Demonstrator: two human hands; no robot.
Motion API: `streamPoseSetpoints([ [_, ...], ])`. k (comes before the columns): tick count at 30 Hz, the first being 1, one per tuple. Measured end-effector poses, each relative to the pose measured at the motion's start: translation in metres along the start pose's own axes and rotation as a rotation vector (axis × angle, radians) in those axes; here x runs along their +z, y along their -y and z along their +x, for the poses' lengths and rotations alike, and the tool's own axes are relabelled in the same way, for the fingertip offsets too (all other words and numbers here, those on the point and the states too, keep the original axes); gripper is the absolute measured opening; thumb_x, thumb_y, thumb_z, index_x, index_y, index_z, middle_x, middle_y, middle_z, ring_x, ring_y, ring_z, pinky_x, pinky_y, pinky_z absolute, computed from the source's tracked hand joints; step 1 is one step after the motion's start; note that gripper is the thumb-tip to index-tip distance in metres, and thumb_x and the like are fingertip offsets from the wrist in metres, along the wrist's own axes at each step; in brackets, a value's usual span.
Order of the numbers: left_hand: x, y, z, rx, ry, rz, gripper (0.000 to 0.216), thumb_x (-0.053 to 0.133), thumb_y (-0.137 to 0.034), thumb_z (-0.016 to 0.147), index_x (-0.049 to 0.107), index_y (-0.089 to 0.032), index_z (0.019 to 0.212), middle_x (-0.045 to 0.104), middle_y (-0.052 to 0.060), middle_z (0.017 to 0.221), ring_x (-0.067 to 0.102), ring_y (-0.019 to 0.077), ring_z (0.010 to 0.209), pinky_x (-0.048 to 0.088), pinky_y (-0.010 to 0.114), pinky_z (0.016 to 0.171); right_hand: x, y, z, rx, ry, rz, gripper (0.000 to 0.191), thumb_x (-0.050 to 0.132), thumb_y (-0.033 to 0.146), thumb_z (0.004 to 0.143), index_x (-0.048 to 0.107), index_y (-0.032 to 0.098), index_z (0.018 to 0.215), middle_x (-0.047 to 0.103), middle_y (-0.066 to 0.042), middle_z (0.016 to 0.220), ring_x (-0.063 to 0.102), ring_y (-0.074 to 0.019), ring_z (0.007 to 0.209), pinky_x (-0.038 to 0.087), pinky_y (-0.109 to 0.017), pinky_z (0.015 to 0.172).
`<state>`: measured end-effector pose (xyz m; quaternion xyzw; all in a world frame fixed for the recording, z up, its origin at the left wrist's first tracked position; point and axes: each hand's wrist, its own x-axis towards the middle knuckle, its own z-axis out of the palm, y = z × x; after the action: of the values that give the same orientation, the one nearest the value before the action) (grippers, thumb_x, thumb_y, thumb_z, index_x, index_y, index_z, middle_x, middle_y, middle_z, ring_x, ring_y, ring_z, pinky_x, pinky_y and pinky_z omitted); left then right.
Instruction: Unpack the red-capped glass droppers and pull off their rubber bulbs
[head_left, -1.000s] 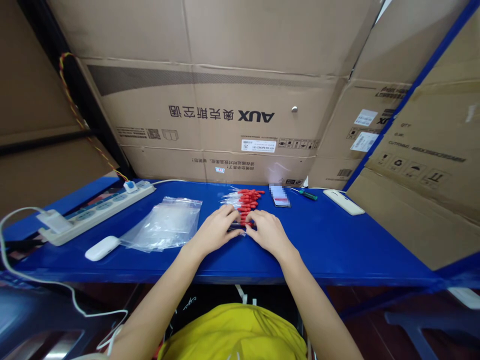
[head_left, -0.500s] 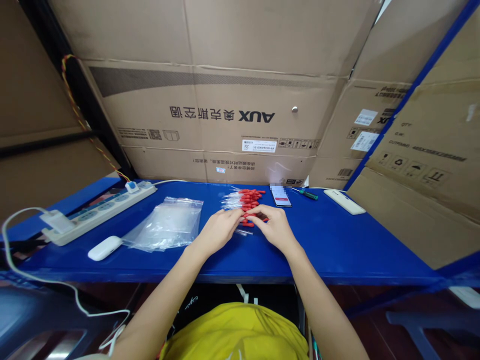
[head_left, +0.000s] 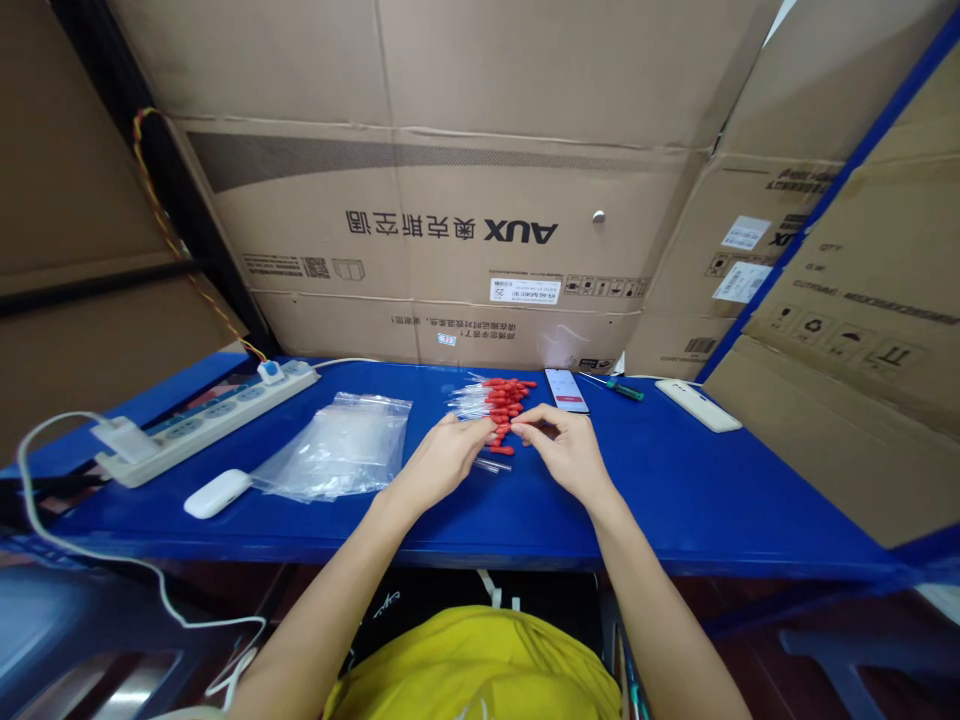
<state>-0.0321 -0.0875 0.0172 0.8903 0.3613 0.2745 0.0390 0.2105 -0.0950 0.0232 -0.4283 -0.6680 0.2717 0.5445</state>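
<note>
Several droppers with red rubber bulbs [head_left: 508,392] and clear thin tubes lie in a pile on the blue table [head_left: 675,500]. My left hand [head_left: 450,455] is closed at the near side of the pile, its thumb and forefinger pinching a dropper whose red bulb points right. Close beside that bulb, the thumb and forefinger of my right hand [head_left: 562,445] are pressed together; what is between them is too small to make out. In front of the pile, between my hands, lie a few loose clear tubes [head_left: 492,465].
Left of the pile are clear zip bags [head_left: 345,450], a white rounded case [head_left: 217,494] and a power strip [head_left: 225,405] with cables. A lit phone [head_left: 567,390], a green-handled screwdriver [head_left: 625,391] and a cream-coloured phone-shaped item [head_left: 697,405] lie right. Cardboard [head_left: 450,170] walls the back.
My fingertips have parted slightly, the right hand shifting a little right, so more of the red bulbs shows between them. The whole view has shifted slightly.
</note>
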Motion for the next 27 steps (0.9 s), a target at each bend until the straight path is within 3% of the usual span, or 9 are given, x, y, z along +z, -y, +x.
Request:
streamPoseSetpoints([
  [4,-0.023,0.018,-0.007,-0.140,-0.090,0.076,0.035,0.033,-0.034,0.111,0.054,-0.022,0.086,0.060,0.001,0.069,0.057,0.0187,0.067,0.035,0.030,0.071,-0.056,-0.012,0.009,0.016,-0.503,0.054,0.030,0.082,0.047,0.081,0.070,0.020,0.083,0.071,-0.001,0.071,0.066,-0.0147,0.059,0.056,-0.028,0.060],
  [6,-0.031,0.017,-0.008,-0.150,-0.138,0.110,0.035,0.032,-0.036,0.112,0.054,-0.022,0.088,0.060,0.000,0.071,0.056,0.0186,0.068,0.034,0.030,0.072,-0.065,-0.012,0.009,0.032,-0.442,0.040,0.030,0.084,0.046,0.079,0.071,0.020,0.086,0.072,-0.002,0.073,0.067,-0.0160,0.061,0.058,-0.029,0.061],
  [7,-0.032,0.013,-0.006,-0.127,-0.136,0.117,0.035,0.031,-0.035,0.113,0.053,-0.021,0.090,0.062,0.001,0.074,0.057,0.0181,0.068,0.034,0.031,0.074,-0.062,-0.010,0.008,0.039,-0.328,0.038,0.029,0.083,0.045,0.080,0.072,0.020,0.089,0.074,-0.003,0.076,0.069,-0.0170,0.064,0.059,-0.031,0.062],
  [10,-0.026,-0.005,-0.001,-0.030,-0.066,0.121,0.034,0.031,-0.032,0.113,0.054,-0.020,0.091,0.067,0.001,0.080,0.058,0.0166,0.069,0.033,0.031,0.076,-0.029,0.002,0.001,0.044,0.102,0.078,0.026,0.076,0.042,0.088,0.074,0.027,0.110,0.079,-0.004,0.094,0.073,-0.0191,0.075,0.061,-0.033,0.070],
  [12,-0.019,-0.016,0.002,0.005,-0.022,0.133,0.034,0.032,-0.031,0.113,0.054,-0.020,0.090,0.066,0.000,0.077,0.058,0.0166,0.068,0.033,0.032,0.076,-0.005,0.008,-0.003,0.017,0.254,0.061,0.022,0.075,0.040,0.090,0.076,0.031,0.110,0.080,-0.003,0.099,0.075,-0.0201,0.085,0.061,-0.034,0.080],
  [15,-0.014,-0.021,0.002,0.016,0.009,0.131,0.034,0.032,-0.031,0.113,0.055,-0.020,0.090,0.066,0.000,0.077,0.058,0.0168,0.068,0.034,0.032,0.077,0.013,0.010,-0.007,-0.002,0.241,0.037,0.015,0.072,0.037,0.093,0.079,0.028,0.103,0.080,0.000,0.091,0.075,-0.0198,0.083,0.060,-0.033,0.079],
  [19,-0.012,-0.018,0.000,0.033,0.019,0.103,0.034,0.031,-0.029,0.113,0.057,-0.020,0.093,0.069,0.001,0.081,0.061,0.0180,0.073,0.036,0.032,0.080,0.013,0.004,-0.008,-0.003,0.212,0.137,0.026,0.080,0.038,0.087,0.078,0.025,0.109,0.081,0.000,0.095,0.076,-0.0206,0.085,0.060,-0.033,0.082],
  [23,-0.010,-0.019,0.001,0.046,0.019,0.056,0.032,0.034,-0.027,0.113,0.058,-0.020,0.093,0.071,0.001,0.084,0.063,0.0173,0.074,0.036,0.032,0.082,0.013,0.002,-0.009,0.001,0.157,0.127,0.021,0.080,0.042,0.087,0.079,0.021,0.089,0.079,-0.002,0.084,0.073,-0.0191,0.074,0.059,-0.031,0.073],
  [27,-0.012,-0.023,0.003,0.054,0.015,0.039,0.032,0.034,-0.028,0.113,0.058,-0.020,0.092,0.070,0.001,0.082,0.061,0.0164,0.070,0.036,0.031,0.078,0.022,0.004,-0.010,0.029,0.129,0.208,0.020,0.082,0.040,0.085,0.078,0.021,0.086,0.078,-0.002,0.081,0.073,-0.0182,0.071,0.060,-0.030,0.070],
])
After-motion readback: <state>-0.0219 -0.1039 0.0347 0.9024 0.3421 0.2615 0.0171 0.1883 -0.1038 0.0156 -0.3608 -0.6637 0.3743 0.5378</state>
